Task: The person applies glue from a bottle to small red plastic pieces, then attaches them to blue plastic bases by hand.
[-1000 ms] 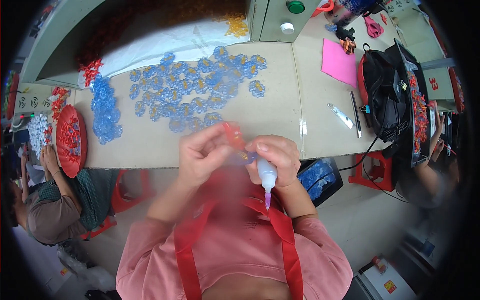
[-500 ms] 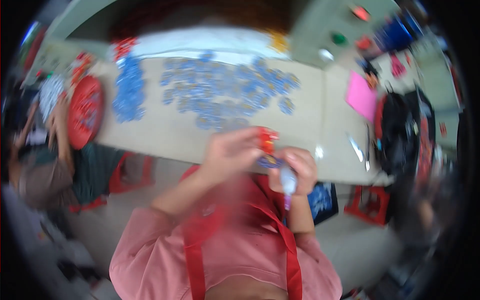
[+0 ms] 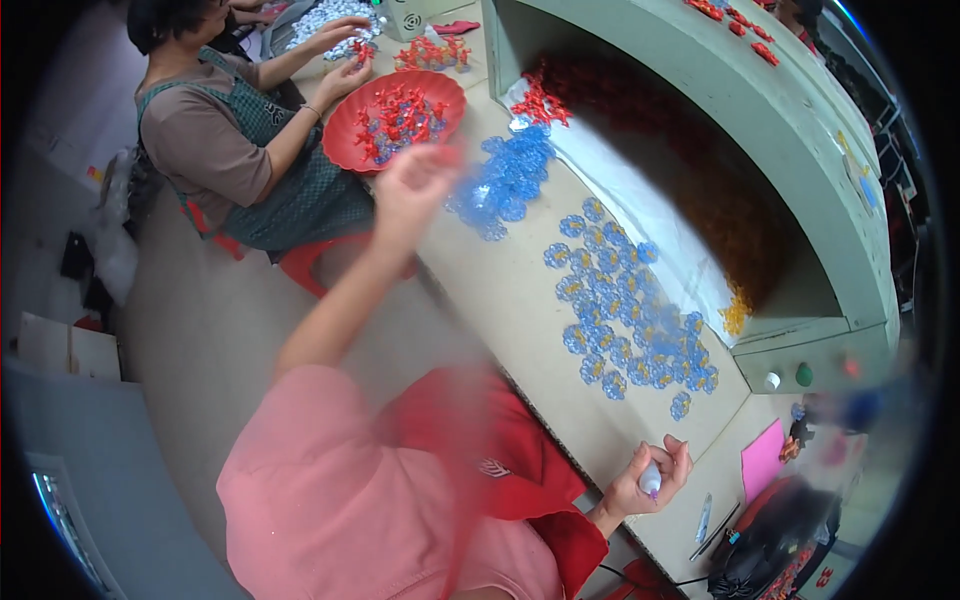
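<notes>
My left hand (image 3: 412, 190) is stretched out to the left, beside the near rim of a red scalloped bowl (image 3: 335, 142). Motion smears its fingers, and a reddish blur shows at the fingertips; whether it grips a piece cannot be made out. The bowl holds many small red figures (image 3: 395, 110) with clear bluish bases. In my right hand (image 3: 632, 490), low over the table's near edge, is a small white squeeze bottle (image 3: 651, 478) with a purple tip. Flower-shaped clear blue pieces with yellowish centres (image 3: 610, 290) lie spread across the table.
A pile of clear blue pieces (image 3: 515, 175) lies right of the bowl. Behind stands a pale green hooded booth (image 3: 640, 60) with red and yellow heaps. A co-worker (image 3: 215, 150) sits at the left, hands over white pieces. Pink paper (image 3: 763, 458), tweezers (image 3: 715, 530) and a black bag (image 3: 765, 540) lie right.
My view has turned left. My left hand has moved away from my right, toward the red bowl; the red piece between them is no longer there. The bottle stays in my right hand.
</notes>
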Demonstrator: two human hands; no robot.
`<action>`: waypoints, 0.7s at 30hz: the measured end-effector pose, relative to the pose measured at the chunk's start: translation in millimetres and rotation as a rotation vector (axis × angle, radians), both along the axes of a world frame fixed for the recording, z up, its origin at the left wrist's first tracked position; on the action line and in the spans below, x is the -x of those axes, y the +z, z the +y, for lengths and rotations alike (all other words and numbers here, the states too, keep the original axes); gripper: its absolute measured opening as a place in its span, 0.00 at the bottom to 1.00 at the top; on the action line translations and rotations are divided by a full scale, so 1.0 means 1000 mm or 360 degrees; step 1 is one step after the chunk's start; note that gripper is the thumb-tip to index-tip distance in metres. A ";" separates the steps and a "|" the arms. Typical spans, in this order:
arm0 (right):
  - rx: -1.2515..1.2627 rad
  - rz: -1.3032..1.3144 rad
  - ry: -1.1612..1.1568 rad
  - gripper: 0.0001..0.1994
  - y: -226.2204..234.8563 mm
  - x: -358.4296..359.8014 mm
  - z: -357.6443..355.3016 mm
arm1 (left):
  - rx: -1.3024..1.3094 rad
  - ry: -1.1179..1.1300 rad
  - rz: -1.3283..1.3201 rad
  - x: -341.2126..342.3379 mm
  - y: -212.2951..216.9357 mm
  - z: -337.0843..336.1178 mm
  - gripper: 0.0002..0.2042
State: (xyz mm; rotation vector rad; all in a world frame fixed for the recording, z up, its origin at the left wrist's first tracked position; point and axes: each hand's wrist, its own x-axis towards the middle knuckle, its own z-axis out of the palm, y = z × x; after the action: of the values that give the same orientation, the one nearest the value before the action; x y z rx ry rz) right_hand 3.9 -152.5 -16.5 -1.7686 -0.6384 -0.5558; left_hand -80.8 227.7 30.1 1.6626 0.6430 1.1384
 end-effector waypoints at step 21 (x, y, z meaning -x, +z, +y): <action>0.0224 -0.0025 -0.0088 0.14 -0.003 -0.003 -0.016 | -0.0678 0.0685 0.1615 0.028 0.001 0.091 0.17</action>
State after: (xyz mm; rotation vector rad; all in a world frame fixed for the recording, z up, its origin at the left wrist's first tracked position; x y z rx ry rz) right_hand 6.7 -168.8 -19.9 -1.9204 -0.6543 -0.5745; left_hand -108.8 318.4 31.5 2.5543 1.5227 0.6541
